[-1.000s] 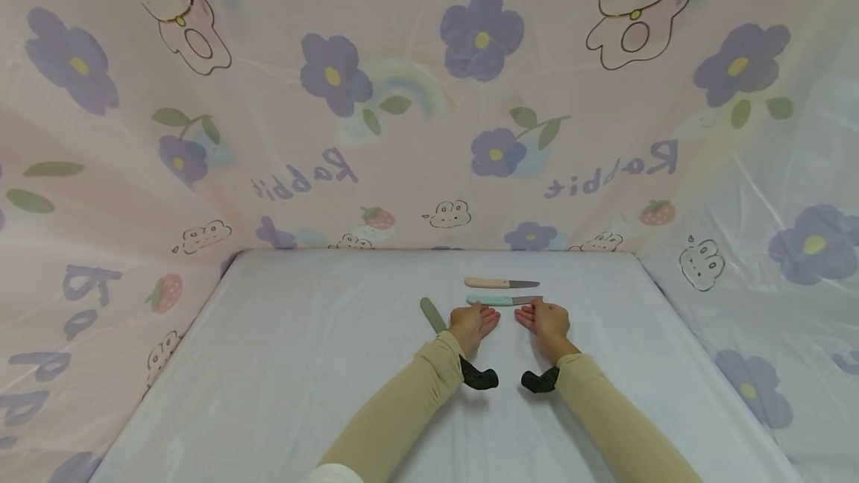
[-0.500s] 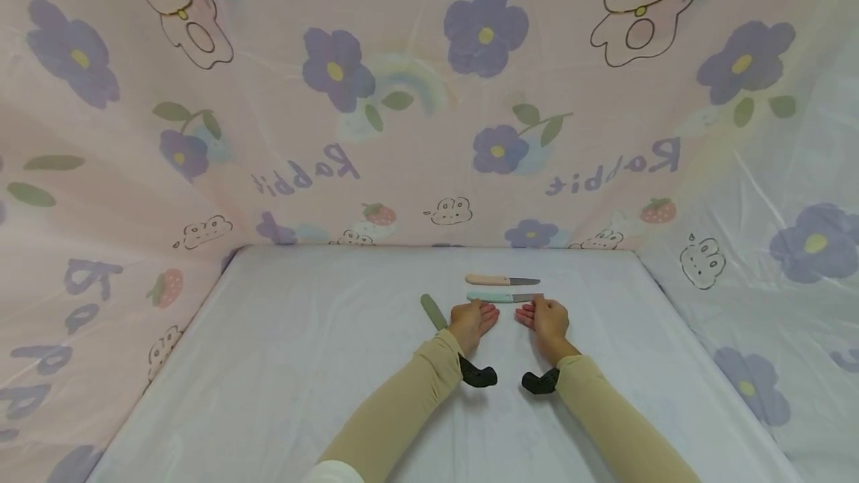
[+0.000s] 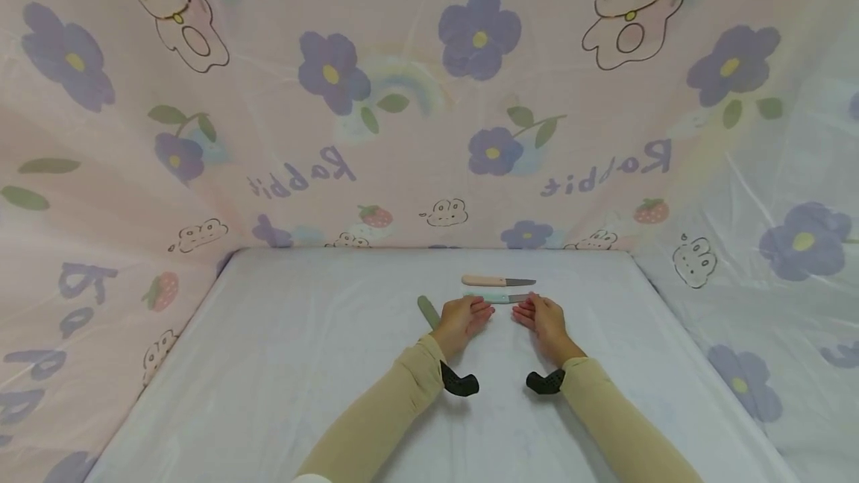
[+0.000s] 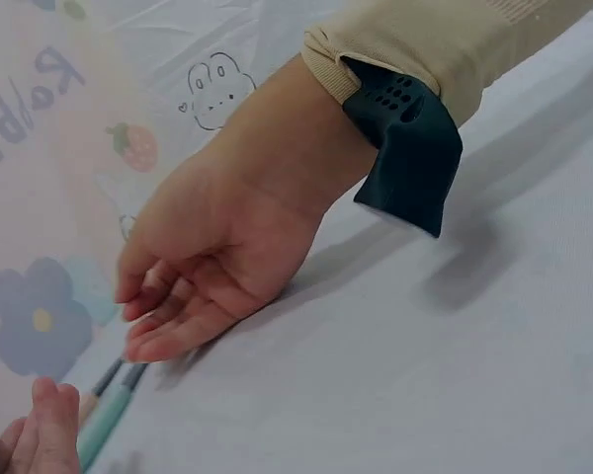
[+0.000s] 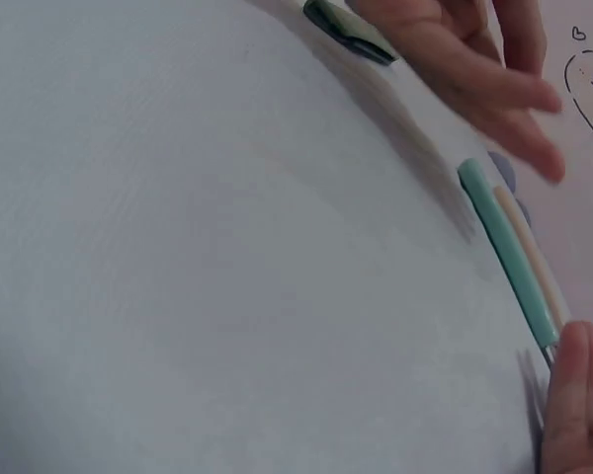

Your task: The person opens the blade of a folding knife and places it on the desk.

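Note:
A mint-handled knife (image 3: 495,298) lies crosswise on the white cloth, blade to the right. Just behind it, a peach-handled knife (image 3: 485,281) lies nearly parallel. My left hand (image 3: 458,323) hovers palm inward, its fingers overlapping the mint handle's left end in the head view; in the right wrist view it is raised off that handle. My right hand (image 3: 546,323) is loosely cupped, with its fingertips right at the mint knife's blade tip. Beside my left hand slants a sage-green handle (image 3: 427,311), its lower end hidden by the hand and sleeve.
White cloth (image 3: 302,334) covers the table. Pink printed curtains (image 3: 403,133) with rabbits and flowers stand at the back and sides. Black brackets (image 3: 460,381) stick out from both wrists below the beige sleeves.
My left hand has shifted slightly left and now covers more of the mint handle's left end. My right hand stays by the blade tip. The knives lie where they were.

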`<state>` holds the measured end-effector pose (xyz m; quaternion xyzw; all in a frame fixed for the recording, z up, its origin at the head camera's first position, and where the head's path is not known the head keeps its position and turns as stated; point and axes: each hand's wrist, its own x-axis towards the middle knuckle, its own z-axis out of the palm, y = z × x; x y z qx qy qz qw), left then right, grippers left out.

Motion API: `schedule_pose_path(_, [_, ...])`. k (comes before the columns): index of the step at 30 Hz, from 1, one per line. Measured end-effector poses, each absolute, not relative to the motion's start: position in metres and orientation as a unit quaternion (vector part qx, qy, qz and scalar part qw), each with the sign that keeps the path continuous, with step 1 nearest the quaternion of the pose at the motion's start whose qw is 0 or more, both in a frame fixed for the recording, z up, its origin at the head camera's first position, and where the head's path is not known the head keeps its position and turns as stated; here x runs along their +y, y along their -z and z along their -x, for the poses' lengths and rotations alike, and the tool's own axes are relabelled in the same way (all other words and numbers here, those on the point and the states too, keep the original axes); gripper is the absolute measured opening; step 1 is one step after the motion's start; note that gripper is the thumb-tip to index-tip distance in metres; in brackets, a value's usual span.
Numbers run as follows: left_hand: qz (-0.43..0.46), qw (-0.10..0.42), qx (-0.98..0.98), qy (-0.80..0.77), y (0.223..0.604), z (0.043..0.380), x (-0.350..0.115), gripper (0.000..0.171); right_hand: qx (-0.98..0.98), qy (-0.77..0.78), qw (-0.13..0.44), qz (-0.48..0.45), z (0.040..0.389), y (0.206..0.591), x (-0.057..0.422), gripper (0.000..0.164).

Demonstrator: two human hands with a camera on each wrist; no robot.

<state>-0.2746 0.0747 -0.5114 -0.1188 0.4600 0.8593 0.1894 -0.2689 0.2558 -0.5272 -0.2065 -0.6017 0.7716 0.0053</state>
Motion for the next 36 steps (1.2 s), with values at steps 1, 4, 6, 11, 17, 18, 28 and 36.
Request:
schedule_pose_path(1, [0.108, 0.188, 0.464, -0.859, 0.507, 0.275, 0.070, 0.037, -0.603, -0.770, -0.002, 0.206, 0.269, 0.526, 0.256, 0.040])
schedule_pose_path(4, [0.081, 0.179, 0.473, -0.859, 0.496, 0.276, 0.055, 0.038, -0.610, -0.767, -0.022, 0.200, 0.269, 0.523, 0.255, 0.042])
schedule_pose_path(6, [0.076, 0.170, 0.475, -0.860, 0.489, 0.278, 0.044, 0.037, -0.618, -0.763, -0.037, 0.186, 0.269, 0.520, 0.254, 0.042])
schedule_pose_path(11, [0.062, 0.137, 0.488, -0.860, 0.471, 0.283, 0.020, 0.034, -0.634, -0.758, -0.053, 0.145, 0.270, 0.513, 0.246, 0.041])
schedule_pose_path(17, [0.044, 0.078, 0.536, -0.839, 0.461, 0.287, -0.005, 0.031, -0.650, -0.751, -0.068, 0.097, 0.270, 0.504, 0.225, 0.040])
schedule_pose_path(18, [0.043, 0.070, 0.546, -0.834, 0.462, 0.287, -0.009, 0.030, -0.653, -0.749, -0.071, 0.090, 0.270, 0.503, 0.222, 0.040])
schedule_pose_path(28, [0.050, -0.002, 0.639, -0.768, 0.490, 0.281, -0.048, 0.029, -0.646, -0.754, -0.098, 0.066, 0.273, 0.501, 0.190, 0.037])
schedule_pose_path(36, [0.082, 0.024, 0.668, -0.739, 0.509, 0.274, -0.066, 0.030, -0.669, -0.733, -0.115, 0.037, 0.276, 0.508, 0.169, 0.033])
